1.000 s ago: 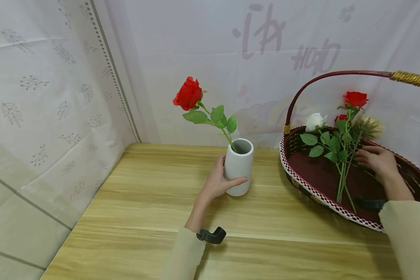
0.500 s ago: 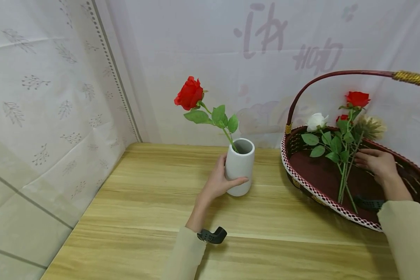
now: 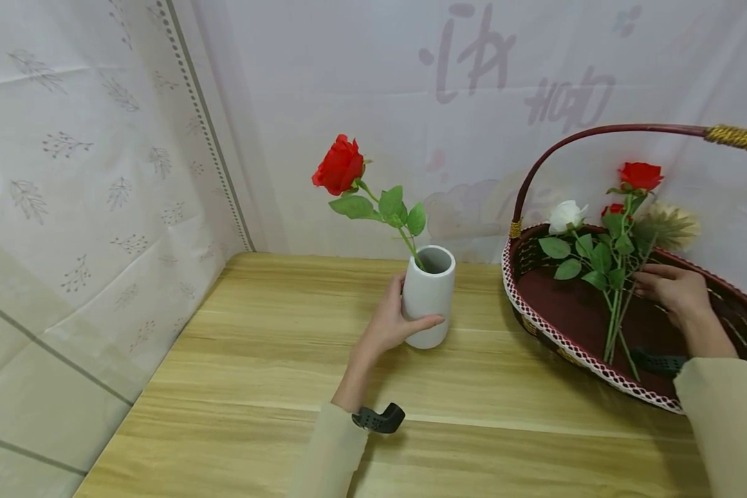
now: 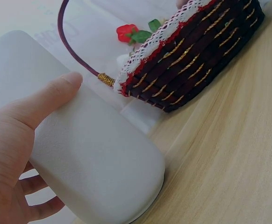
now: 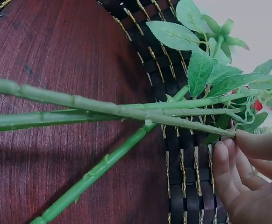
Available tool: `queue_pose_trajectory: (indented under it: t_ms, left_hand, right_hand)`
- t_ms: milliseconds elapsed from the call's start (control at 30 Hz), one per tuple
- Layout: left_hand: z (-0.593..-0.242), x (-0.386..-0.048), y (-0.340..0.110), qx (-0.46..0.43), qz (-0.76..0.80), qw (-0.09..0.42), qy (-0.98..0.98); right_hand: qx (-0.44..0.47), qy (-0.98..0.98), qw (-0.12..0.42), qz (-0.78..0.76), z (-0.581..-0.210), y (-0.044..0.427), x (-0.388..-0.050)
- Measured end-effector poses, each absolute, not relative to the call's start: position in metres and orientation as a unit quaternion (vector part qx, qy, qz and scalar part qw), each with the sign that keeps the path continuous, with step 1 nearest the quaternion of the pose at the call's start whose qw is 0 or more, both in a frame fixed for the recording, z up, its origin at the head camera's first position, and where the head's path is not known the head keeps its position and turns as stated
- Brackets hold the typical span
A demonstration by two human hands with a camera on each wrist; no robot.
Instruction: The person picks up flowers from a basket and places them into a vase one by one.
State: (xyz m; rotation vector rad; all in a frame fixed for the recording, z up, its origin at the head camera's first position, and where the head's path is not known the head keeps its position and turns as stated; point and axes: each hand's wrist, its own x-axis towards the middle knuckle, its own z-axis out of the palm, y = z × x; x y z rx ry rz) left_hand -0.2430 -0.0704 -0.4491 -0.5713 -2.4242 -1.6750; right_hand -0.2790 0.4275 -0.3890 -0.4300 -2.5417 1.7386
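A white vase [image 3: 428, 304] stands on the table, holding one red rose [image 3: 339, 166] that leans left. My left hand [image 3: 391, 319] grips the vase's side, thumb across its front; the left wrist view shows the thumb on the vase [image 4: 98, 144]. Inside the basket, my right hand [image 3: 678, 290] pinches a pale green stem [image 5: 182, 122] between thumb and fingers, near its upper part. Around it lie other green stems [image 5: 98, 170], a white rose [image 3: 566, 216], red roses [image 3: 641, 176] and a beige flower [image 3: 671, 227].
The dark woven basket [image 3: 597, 371] with white lace trim stands on the right of the wooden table [image 3: 243, 387]; its arched handle [image 3: 629, 128] rises above the flowers. A patterned white cloth [image 3: 99, 173] hangs at the left, and another cloth [image 3: 324, 69] behind the table.
In the head view, the beige flower and the pinched stem have shifted slightly right relative to the roses. The left hand's grip on the vase is unchanged.
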Motion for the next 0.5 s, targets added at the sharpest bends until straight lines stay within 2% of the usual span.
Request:
queue_pose_trajectory:
  t_ms: [500]
  left_hand:
    - [-0.448,-0.242,-0.07,-0.181,-0.557,0.062,-0.808]
  right_hand:
    - [-0.149,-0.764,0.033,0.627,-0.383,0.432,-0.268]
